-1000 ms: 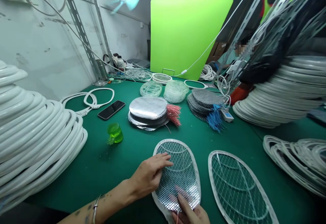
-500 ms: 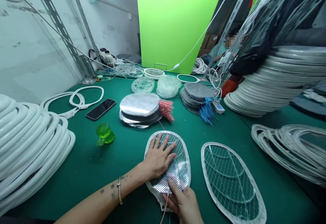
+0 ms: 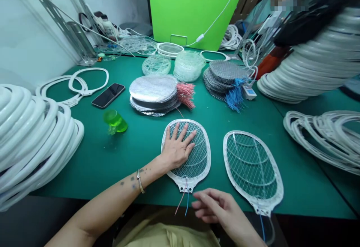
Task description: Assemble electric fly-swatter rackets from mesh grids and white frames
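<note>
— Pressing flat, the left hand is holding down the mesh in the near racket frame on the tabletop; red and blue wires are hanging from its neck, so layering looks done.

— And the right hand?

— Hovering just below the neck, fingers loosely spread, gripping nothing. A second frame is lying beside, only a blue wire showing.

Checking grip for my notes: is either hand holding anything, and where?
Nothing is gripped. The left hand presses flat on the racket frame mesh; the right hand hovers open near its wires.
</note>
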Tool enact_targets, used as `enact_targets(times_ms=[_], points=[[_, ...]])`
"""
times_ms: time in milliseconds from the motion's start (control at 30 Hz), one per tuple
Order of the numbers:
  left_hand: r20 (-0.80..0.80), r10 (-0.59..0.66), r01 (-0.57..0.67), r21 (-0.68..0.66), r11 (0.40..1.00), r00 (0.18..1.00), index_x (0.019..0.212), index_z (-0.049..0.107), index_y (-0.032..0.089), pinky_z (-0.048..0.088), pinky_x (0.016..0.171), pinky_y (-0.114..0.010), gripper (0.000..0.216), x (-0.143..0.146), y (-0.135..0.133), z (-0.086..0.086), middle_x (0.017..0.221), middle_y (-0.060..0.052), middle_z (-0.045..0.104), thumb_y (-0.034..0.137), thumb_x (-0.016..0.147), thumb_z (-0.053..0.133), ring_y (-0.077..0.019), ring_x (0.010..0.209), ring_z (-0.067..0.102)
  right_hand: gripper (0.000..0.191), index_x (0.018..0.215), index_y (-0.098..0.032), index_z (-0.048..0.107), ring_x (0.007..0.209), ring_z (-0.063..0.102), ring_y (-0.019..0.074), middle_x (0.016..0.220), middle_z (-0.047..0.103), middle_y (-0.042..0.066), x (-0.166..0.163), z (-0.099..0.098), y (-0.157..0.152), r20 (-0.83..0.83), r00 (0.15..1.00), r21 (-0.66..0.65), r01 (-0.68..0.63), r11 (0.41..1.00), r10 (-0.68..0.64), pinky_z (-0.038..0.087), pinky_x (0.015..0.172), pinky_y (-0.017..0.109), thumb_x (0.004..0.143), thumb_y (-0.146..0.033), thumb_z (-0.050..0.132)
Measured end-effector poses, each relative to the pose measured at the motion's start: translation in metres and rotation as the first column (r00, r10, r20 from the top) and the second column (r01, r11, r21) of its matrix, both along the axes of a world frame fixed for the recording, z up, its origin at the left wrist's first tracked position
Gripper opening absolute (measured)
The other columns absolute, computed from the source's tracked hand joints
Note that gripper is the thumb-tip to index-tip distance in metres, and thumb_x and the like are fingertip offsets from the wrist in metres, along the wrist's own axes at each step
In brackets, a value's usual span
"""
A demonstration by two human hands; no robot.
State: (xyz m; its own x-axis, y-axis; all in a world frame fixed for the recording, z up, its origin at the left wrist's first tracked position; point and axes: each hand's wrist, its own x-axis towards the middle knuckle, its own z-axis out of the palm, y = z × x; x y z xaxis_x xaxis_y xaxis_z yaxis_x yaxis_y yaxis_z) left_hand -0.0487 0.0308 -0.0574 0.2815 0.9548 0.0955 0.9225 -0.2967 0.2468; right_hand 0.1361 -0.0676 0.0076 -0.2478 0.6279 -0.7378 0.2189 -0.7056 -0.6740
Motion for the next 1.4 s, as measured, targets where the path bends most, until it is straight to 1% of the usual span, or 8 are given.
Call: enact_targets(times_ms=[67, 167, 267, 367, 600, 767, 1100, 1400], points=[[0.007, 0.002, -0.002, 0.012, 1.000, 1.000, 0.149, 0.026, 0.039, 0.002, 0.115, -0.063, 0.051, 0.000, -0.001, 0.000, 0.159, 0.001, 0.018, 0.047, 0.099, 0.032, -0.0349, 0.146, 0.005, 0.043, 0.084, -0.019, 0.069, 0.067, 0.068, 0.0192, 0.079, 0.073, 0.007, 0.007, 0.001, 0.009, 0.272, 0.954, 0.306, -0.211, 0.928, 0.127, 0.052, 0.063, 0.029, 0.086, -0.059, 0.053], [0.002, -0.002, 0.002, 0.017, 1.000, 1.000, 0.150, 0.026, 0.038, 0.001, 0.115, -0.062, 0.052, -0.001, -0.003, -0.001, 0.160, 0.001, 0.016, 0.045, 0.099, 0.033, -0.0347, 0.147, 0.004, 0.043, 0.113, -0.020, 0.066, 0.110, 0.062, 0.0270, 0.118, 0.068, 0.011, 0.002, -0.006, 0.038, 0.632, 0.771, 0.659, -0.586, 0.471, 0.075, 0.046, 0.096, 0.039, 0.095, -0.050, 0.042], [-0.025, -0.034, 0.035, 0.005, 0.999, 0.999, 0.152, 0.022, 0.033, -0.001, 0.114, -0.062, 0.057, -0.001, -0.002, -0.004, 0.161, -0.001, 0.012, 0.041, 0.097, 0.035, -0.0355, 0.146, 0.000, 0.077, 0.147, -0.006, 0.033, 0.145, 0.015, 0.0319, 0.155, 0.026, 0.018, -0.011, -0.022, 0.073, 0.835, 0.539, 0.542, -0.840, 0.005, 0.111, 0.015, 0.118, 0.050, 0.091, -0.059, 0.042], [-0.018, -0.055, 0.054, -0.034, 0.998, 0.998, 0.153, 0.018, 0.019, -0.004, 0.115, -0.059, 0.067, -0.004, 0.004, -0.003, 0.161, -0.007, 0.010, 0.032, 0.091, 0.040, -0.0349, 0.146, -0.004, 0.095, 0.151, -0.005, 0.012, 0.146, -0.003, 0.0283, 0.158, 0.005, 0.018, -0.018, -0.039, 0.095, 0.908, 0.352, 0.395, -0.900, -0.184, 0.228, 0.006, 0.118, 0.050, 0.087, -0.070, 0.037], [0.402, 0.027, -0.079, 0.115, 0.990, 0.915, 0.126, 0.046, 0.009, 0.040, 0.099, -0.039, 0.035, -0.020, -0.047, 0.031, 0.127, -0.016, 0.055, 0.019, 0.093, 0.038, -0.0237, 0.121, 0.049, 0.087, 0.153, -0.021, 0.006, 0.146, -0.003, 0.0275, 0.158, -0.001, 0.011, -0.016, -0.050, 0.100, 0.910, 0.310, 0.370, -0.906, -0.204, 0.274, 0.006, 0.118, 0.050, 0.088, -0.072, 0.029], [0.219, -0.031, 0.017, 0.065, 0.998, 0.975, 0.071, 0.052, 0.019, 0.036, 0.064, -0.035, 0.019, -0.009, -0.130, 0.034, 0.072, -0.003, 0.055, 0.029, 0.087, 0.056, -0.0196, 0.070, 0.050, 0.080, 0.153, -0.026, 0.006, 0.146, -0.002, 0.0291, 0.159, -0.004, 0.009, -0.017, -0.044, 0.101, 0.897, 0.294, 0.365, -0.914, -0.177, 0.330, 0.005, 0.117, 0.051, 0.090, -0.069, 0.031], [0.191, 0.031, -0.057, 0.132, 0.990, 0.981, 0.074, 0.053, 0.018, 0.035, 0.061, -0.033, 0.019, 0.000, -0.149, 0.017, 0.067, -0.003, 0.054, 0.016, 0.092, 0.047, -0.0179, 0.064, 0.048, 0.102, 0.153, -0.022, -0.001, 0.145, -0.007, 0.0331, 0.157, -0.012, 0.013, -0.017, -0.034, 0.105, 0.873, 0.251, 0.353, -0.917, -0.186, 0.419, -0.002, 0.116, 0.052, 0.079, -0.081, 0.037], [0.307, -0.236, 0.090, 0.424, 0.901, 0.922, 0.097, 0.063, 0.017, 0.042, 0.085, -0.033, 0.015, -0.011, -0.149, 0.007, 0.104, -0.006, 0.073, 0.011, 0.093, 0.050, -0.0176, 0.100, 0.064, 0.104, 0.154, -0.020, 0.004, 0.145, -0.003, 0.0347, 0.158, -0.007, 0.014, -0.018, -0.043, 0.100, 0.904, 0.266, 0.342, -0.920, -0.193, 0.334, 0.000, 0.115, 0.054, 0.077, -0.080, 0.042]])
